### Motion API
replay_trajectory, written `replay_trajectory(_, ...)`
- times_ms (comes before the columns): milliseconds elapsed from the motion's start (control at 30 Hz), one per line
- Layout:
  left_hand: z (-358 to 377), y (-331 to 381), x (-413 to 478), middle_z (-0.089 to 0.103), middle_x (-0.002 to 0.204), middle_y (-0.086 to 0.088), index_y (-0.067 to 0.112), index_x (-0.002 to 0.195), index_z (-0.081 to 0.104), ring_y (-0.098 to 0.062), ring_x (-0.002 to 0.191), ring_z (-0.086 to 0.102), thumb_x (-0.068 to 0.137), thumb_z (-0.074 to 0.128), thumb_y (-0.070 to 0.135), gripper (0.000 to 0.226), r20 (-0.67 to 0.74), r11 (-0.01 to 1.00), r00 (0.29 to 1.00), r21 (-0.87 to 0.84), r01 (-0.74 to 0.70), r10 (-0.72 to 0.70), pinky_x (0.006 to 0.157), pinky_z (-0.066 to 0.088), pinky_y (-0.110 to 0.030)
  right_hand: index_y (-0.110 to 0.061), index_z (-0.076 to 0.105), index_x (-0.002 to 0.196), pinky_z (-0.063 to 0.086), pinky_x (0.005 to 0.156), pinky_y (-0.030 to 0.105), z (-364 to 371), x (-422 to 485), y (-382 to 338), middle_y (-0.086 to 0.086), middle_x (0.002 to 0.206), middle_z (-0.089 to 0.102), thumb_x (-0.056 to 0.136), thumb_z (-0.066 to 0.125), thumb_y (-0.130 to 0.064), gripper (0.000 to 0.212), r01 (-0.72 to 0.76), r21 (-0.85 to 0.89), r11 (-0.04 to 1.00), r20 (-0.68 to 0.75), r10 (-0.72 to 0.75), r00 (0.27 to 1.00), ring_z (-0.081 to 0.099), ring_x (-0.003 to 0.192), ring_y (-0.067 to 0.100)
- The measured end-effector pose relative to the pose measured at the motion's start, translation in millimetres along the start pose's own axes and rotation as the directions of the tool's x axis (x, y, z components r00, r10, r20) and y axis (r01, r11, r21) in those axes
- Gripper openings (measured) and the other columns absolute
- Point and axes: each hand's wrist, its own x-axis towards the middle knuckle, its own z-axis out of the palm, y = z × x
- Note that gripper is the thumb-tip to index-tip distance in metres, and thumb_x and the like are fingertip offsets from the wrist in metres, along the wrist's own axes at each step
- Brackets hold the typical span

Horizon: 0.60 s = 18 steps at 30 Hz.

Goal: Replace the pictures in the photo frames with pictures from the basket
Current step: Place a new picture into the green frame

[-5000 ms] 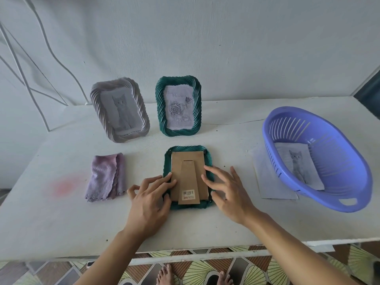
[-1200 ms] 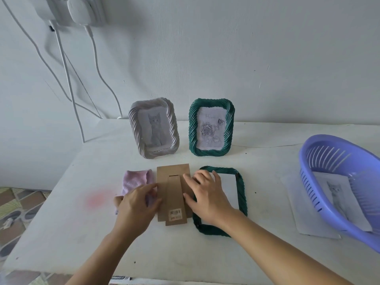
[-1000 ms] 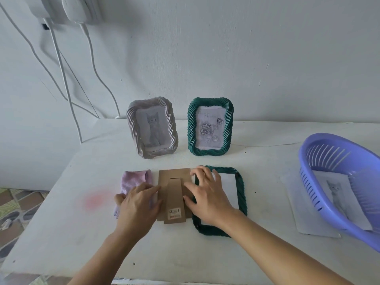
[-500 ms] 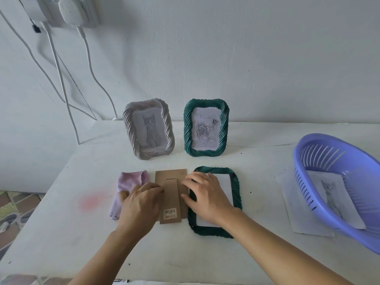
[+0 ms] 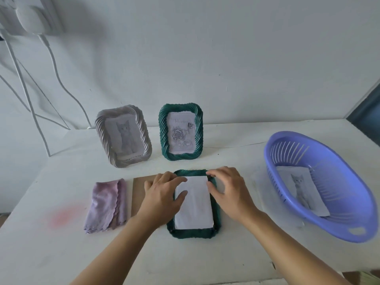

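Note:
A dark green frame (image 5: 217, 219) lies face down on the white table (image 5: 205, 256), its back open, with a white picture back (image 5: 194, 204) showing inside. My left hand (image 5: 162, 194) rests on the frame's left edge, thumb on the paper. My right hand (image 5: 228, 188) touches the paper's upper right corner, fingers curled over the frame's top. The brown cardboard backing (image 5: 138, 194) lies to the left, mostly under my left hand. A purple basket (image 5: 337, 221) at the right holds a cat picture (image 5: 302, 188). Behind stand a grey frame (image 5: 123, 135) with a cat and a green frame (image 5: 181, 131) with roses.
A folded lilac cloth (image 5: 107, 204) lies left of the backing, near a pink stain (image 5: 63, 217). A sheet of paper (image 5: 260, 182) lies half under the basket. White cables (image 5: 51, 58) hang down the wall at the left. The table's front edge is close to me.
The cardboard backing has been slid off the frame to the left. Both hands moved right onto the exposed picture in the face-down frame.

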Motion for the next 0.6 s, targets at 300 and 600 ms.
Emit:
replay_trajectory(300,5,-5,27,0.039,0.134,0.008,0.041,0.144,0.04,-0.015,0.124,0.038,0.088,0.051,0.068,0.063,0.161,0.971,0.987,0.238,-0.035,-0.004,0.095,0.025,-0.042,-0.031,0.051,0.137,0.039,0.096,0.04,7,10,13,-0.006,0.137,0.043,0.091,0.054,-0.058,0.053,0.023,-0.259,0.966,0.274,0.05,0.96,0.032,0.132,0.019)
replay_trajectory(600,4,-13,33,0.04,0.127,0.012,0.044,0.138,0.047,-0.011,0.119,0.044,0.081,0.059,0.071,0.064,0.174,0.986,0.985,0.165,-0.018,-0.012,0.082,0.016,-0.036,-0.033,0.044,0.142,0.029,0.104,0.045,12,21,9,-0.003,0.141,0.035,0.089,0.056,-0.058,0.059,0.029,-0.306,0.952,0.371,0.091,0.924,0.025,0.136,0.021)
